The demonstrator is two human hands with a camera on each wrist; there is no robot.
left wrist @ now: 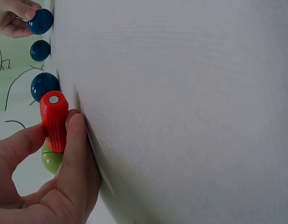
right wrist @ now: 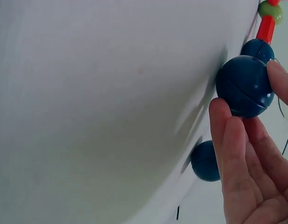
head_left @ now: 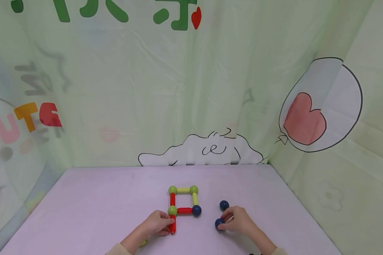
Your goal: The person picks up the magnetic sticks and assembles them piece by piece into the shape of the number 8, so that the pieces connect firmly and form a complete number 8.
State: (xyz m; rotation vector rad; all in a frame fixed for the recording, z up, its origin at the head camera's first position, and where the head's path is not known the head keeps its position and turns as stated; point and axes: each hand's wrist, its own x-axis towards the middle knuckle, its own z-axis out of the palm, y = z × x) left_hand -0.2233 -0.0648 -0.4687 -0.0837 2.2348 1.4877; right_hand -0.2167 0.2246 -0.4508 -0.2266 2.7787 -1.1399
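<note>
A square of rods and balls lies on the table, with green balls (head_left: 194, 190) at three corners and a blue corner ball (head_left: 196, 210) at the near right. Two sides are red rods (head_left: 184, 210) and two are yellow rods (head_left: 183, 190). My left hand (head_left: 157, 223) pinches a red rod (left wrist: 55, 119) that points toward me from the near-left green ball (head_left: 172, 210). To the right, my right hand (head_left: 239, 221) holds a loose blue ball (right wrist: 245, 86) between thumb and fingertips, low at the tabletop. Just beyond it sits another blue ball (head_left: 224, 205).
A yellow-green piece (head_left: 143, 243) shows partly beside the left forearm. Printed curtains (head_left: 131, 88) hang behind the pale table (head_left: 99, 198) and along its sides.
</note>
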